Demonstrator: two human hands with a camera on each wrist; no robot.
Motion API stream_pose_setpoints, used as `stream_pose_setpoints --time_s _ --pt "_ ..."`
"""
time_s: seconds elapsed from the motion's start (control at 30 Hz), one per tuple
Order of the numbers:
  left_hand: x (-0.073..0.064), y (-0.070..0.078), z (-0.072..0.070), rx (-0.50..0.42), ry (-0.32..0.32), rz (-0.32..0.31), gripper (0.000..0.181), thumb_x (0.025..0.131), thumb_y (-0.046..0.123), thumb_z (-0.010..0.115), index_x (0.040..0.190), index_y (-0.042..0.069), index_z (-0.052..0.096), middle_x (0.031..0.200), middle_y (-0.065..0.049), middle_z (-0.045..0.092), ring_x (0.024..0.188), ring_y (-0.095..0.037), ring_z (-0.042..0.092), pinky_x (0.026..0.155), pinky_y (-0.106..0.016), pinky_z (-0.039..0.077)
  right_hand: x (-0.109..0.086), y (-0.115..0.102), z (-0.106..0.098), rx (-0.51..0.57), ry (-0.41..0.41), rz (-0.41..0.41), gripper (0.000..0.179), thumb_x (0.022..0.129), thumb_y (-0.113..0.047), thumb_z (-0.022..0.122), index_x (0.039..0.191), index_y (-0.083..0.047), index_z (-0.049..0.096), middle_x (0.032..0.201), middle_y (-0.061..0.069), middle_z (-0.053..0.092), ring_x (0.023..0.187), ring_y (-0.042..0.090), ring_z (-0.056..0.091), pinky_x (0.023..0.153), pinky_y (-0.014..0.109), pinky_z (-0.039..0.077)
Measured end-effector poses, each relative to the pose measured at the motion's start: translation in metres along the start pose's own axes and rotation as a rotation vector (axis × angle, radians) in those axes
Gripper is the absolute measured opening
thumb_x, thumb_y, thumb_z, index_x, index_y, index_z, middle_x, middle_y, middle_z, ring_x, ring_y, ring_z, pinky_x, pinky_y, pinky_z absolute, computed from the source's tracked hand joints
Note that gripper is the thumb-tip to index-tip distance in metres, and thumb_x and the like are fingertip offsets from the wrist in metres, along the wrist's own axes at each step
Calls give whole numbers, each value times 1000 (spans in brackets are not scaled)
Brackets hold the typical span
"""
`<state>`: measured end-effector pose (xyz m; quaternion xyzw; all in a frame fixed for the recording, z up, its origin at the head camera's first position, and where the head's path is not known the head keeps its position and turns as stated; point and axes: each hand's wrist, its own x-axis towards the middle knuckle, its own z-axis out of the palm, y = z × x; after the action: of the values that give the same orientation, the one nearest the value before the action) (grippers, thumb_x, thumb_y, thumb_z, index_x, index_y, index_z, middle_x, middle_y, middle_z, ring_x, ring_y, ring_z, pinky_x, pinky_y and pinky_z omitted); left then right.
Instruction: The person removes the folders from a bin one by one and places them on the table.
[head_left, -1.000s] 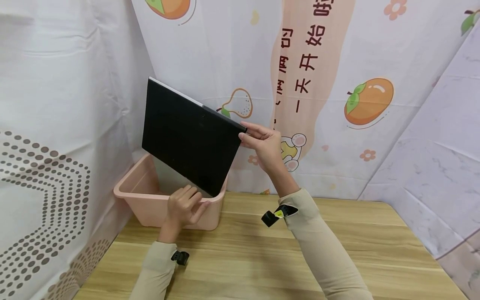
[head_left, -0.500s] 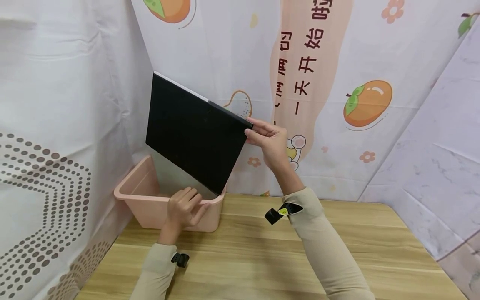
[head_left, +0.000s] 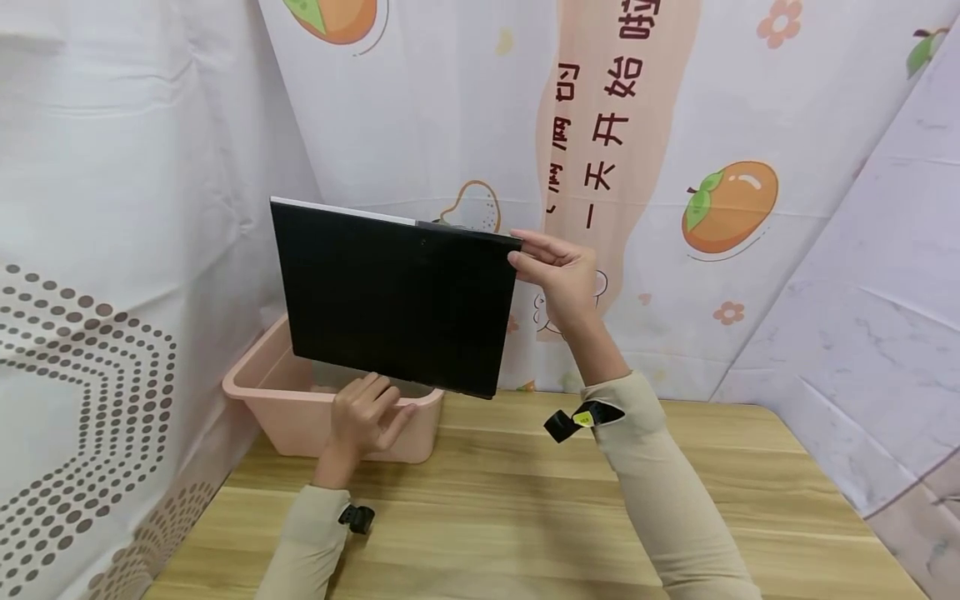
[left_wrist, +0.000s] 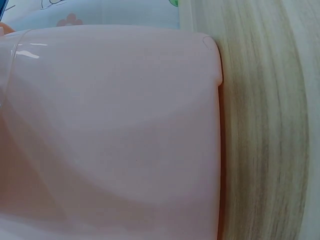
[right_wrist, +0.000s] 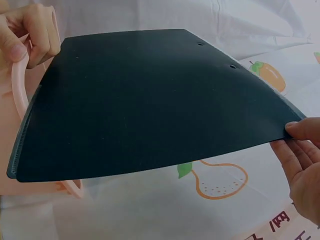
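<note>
A flat black folder point(head_left: 393, 300), with a pale strip along part of its top edge, is held up over the pink plastic bin point(head_left: 273, 394). My right hand point(head_left: 562, 271) pinches its upper right corner between thumb and fingers. In the right wrist view, two small holes show near one edge of the folder point(right_wrist: 140, 105). My left hand point(head_left: 363, 417) grips the bin's front rim, fingers over the edge and thumb outside. Only the bin's pink wall point(left_wrist: 120, 120) fills most of the left wrist view. What lies inside the bin is mostly hidden behind the folder.
The bin stands at the back left of a wooden table point(head_left: 600, 492). A white curtain with grey dots point(head_left: 112, 250) hangs close on its left. Behind is a printed cloth point(head_left: 645, 317) with fruit and lettering.
My right hand has moved slightly right with the folder. The folder first rose a little, then swung from a steep slant towards level, its left end dropping. My left hand stays on the rim.
</note>
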<state>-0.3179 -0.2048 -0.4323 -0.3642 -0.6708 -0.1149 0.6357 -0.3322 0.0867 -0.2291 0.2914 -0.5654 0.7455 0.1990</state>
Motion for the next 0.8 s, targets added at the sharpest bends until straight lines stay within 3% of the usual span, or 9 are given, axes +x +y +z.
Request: stream_pose_setpoints --time_s 0.2,0.37,0.8 --pt "-1 2 0 4 -9 -9 45 97 41 58 65 9 58 64 -6 54 52 -18 43 44 -31 36 -1 -2 -7 -15 -6 7 35 83 15 71 99 -14 82 85 -4 79 75 7 75 65 23 60" --pt "-2 2 1 4 -5 -10 46 97 41 57 64 9 57 62 -5 51 51 -18 41 44 -30 34 -2 -1 -16 -34 10 29 30 82 11 75 102 -10 81 88 -4 79 77 8 75 66 24 60" --pt "-2 0 2 19 -4 -3 46 96 41 57 63 10 54 61 -4 48 51 -16 37 44 -28 31 -11 0 -34 -73 36 -3 30 83 12 74 111 3 76 86 -3 79 74 8 74 67 26 61"
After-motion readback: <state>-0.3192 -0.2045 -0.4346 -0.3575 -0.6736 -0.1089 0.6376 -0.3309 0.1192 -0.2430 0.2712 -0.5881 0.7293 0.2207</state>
